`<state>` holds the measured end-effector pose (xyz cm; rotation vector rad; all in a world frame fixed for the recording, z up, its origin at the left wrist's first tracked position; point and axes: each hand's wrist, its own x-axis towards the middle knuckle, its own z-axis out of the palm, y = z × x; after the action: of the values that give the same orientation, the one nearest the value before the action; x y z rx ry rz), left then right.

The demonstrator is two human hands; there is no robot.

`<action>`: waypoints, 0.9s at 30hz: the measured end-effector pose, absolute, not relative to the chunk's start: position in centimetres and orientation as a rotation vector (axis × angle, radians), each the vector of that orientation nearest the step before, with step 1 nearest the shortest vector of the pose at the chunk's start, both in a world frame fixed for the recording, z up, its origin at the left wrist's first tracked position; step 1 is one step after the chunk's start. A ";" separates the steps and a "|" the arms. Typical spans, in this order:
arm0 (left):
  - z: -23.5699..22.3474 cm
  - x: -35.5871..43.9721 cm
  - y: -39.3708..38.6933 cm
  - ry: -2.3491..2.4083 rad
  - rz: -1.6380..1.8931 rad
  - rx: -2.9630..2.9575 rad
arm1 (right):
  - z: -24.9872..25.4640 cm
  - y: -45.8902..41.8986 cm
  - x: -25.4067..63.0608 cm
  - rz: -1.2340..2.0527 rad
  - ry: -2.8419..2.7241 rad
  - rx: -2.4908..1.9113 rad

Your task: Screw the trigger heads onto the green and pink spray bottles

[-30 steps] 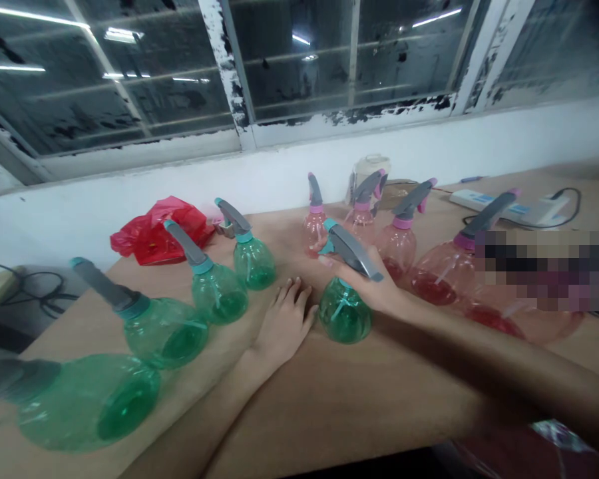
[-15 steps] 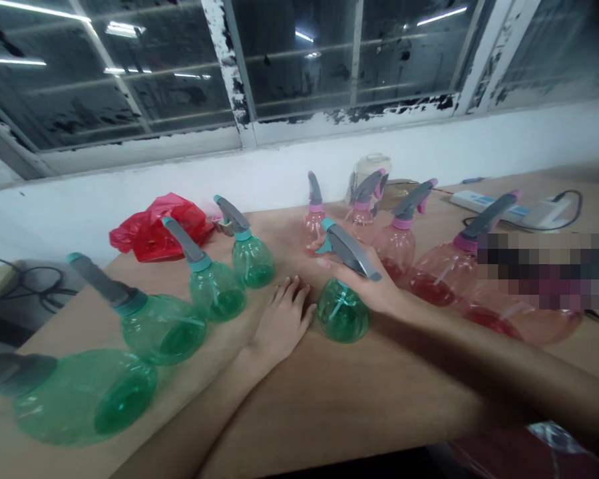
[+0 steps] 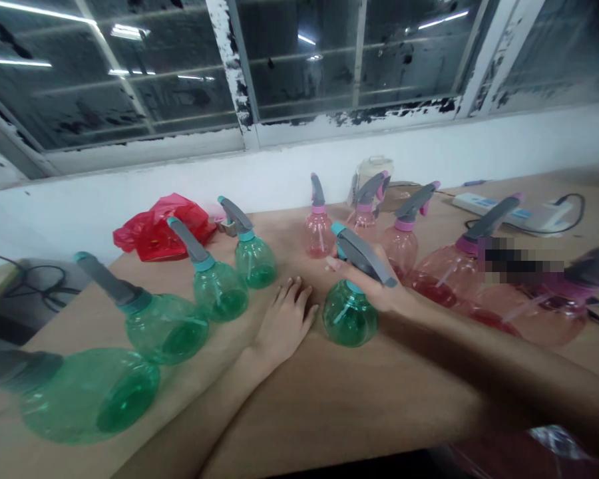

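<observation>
In the head view, the right hand (image 3: pixel 379 283) is closed around the neck of a green spray bottle (image 3: pixel 350 316), under its grey and teal spray head (image 3: pixel 364 254). This bottle stands on the table (image 3: pixel 299 412) near the middle, with green liquid in its base. The left hand (image 3: pixel 285 316) lies palm down on the table, open, its fingers pointing to the far side, just beside the held bottle on its left and not touching it. On the left, four more green bottles (image 3: pixel 219 291) stand in a row running from the near left edge towards the far side. On the right, a row of pink spray bottles (image 3: pixel 318 233) runs from the far middle to the near right; the right forearm hides part of it. Beyond the green row, at the far left, lies a red plastic bag (image 3: pixel 164 229). At the far right are a white power strip (image 3: pixel 512 211) and a pen (image 3: pixel 474 183). A white wall (image 3: pixel 289 169) and windows (image 3: pixel 299 66) rise behind the table.
</observation>
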<state>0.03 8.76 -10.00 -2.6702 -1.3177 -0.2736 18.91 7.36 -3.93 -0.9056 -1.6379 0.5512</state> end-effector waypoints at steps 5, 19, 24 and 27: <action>-10.2 -0.1 8.9 -1.301 -0.292 -2.668 | -4.1 7.5 18.9 0.594 -1.625 -0.868; -9.8 0.1 8.7 -1.327 -0.242 -2.684 | -4.5 7.8 18.5 0.631 -1.557 -0.856; -9.9 0.1 8.7 -1.322 -0.255 -2.671 | -4.4 7.8 18.5 0.622 -1.564 -0.870; -9.9 0.1 8.7 -1.305 -0.259 -2.679 | -4.4 7.7 18.5 0.613 -1.568 -0.865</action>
<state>0.08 8.69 -9.93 -2.6791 -1.3051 -0.2594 18.45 7.74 -4.42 -0.8648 -1.5679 0.6128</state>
